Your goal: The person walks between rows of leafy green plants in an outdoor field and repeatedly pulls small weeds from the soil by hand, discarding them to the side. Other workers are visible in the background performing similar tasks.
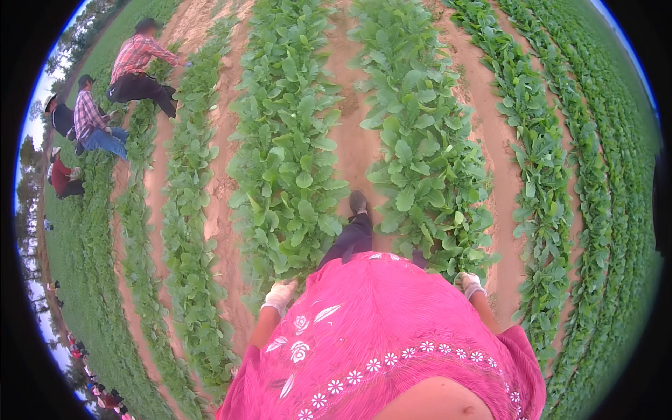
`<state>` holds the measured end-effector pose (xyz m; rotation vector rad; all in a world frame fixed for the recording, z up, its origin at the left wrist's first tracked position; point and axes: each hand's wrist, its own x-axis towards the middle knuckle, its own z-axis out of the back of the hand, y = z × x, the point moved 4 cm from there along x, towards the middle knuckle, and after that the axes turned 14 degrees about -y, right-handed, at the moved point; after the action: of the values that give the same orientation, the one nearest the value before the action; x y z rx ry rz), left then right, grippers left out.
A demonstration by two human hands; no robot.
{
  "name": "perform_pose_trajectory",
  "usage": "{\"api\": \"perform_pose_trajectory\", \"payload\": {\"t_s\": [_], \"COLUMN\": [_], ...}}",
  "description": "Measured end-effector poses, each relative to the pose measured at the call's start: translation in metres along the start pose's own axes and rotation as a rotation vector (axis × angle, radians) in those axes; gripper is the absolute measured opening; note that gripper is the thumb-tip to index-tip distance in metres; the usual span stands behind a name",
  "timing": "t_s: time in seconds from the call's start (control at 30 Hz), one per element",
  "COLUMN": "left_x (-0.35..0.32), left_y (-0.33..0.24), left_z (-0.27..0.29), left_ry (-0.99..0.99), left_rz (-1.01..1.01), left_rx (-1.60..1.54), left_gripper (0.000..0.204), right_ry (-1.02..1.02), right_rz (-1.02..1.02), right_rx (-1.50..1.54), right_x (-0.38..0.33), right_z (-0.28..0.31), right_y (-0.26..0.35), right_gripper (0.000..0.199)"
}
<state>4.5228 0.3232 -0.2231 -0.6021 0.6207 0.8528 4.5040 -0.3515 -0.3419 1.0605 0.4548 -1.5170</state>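
Note:
My left hand (279, 293), in a white glove, is low beside the left edge of my pink dress (371, 315). Its fingers look curled in, close to the leaves of a leafy green crop row (290, 182). On the other side my right hand (470, 283), also gloved, sits at the dress's right edge, just below another leafy row (427, 161). Its fingers appear bent inward and are partly hidden. What either hand grips, if anything, cannot be made out. My dark shoe (358, 202) stands forward on the bare soil path (350, 119) between these two rows.
More crop rows (546, 196) run along both sides, parted by strips of brown soil (493, 133). At the left, a person in a checked red shirt (140, 59) bends over a row. Others crouch nearby, one in a plaid shirt (87, 115) and one in dark red (61, 173).

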Motion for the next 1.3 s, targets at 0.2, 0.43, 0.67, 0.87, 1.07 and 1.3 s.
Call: {"api": "perform_pose_trajectory", "payload": {"t_s": [0.2, 0.43, 0.67, 0.87, 1.07, 1.3], "left_x": [0.078, 0.112, 0.133, 0.148, 0.232, 0.317], "left_y": [-0.068, -0.196, -0.267, -0.312, -0.418, -0.599], "left_z": [0.044, 0.13, 0.139, 0.15, 0.203, 0.277], "left_ry": [0.004, -0.008, 0.031, 0.147, 0.002, 0.093], "left_rz": [-0.128, -0.186, -0.145, -0.303, -0.104, -0.327], "left_rx": [-0.119, -0.136, -0.305, -0.254, -0.701, -0.532], "left_gripper": [0.052, 0.054, 0.052, 0.05, 0.044, 0.044], "right_ry": [-0.007, -0.06, 0.032, 0.083, 0.045, -0.002], "right_rz": [0.402, 0.249, 0.055, 0.064, 0.118, 0.019], "right_rx": [0.004, -0.059, -0.155, -0.002, 0.094, 0.171], "right_x": [0.0, 0.025, -0.007, 0.002, 0.018, 0.01], "right_z": [-0.059, -0.081, -0.126, -0.185, -0.221, -0.255], "right_y": [0.228, 0.236, 0.198, 0.297, 0.422, 0.49], "right_gripper": [0.043, 0.039, 0.023, 0.035, 0.039, 0.039]}}
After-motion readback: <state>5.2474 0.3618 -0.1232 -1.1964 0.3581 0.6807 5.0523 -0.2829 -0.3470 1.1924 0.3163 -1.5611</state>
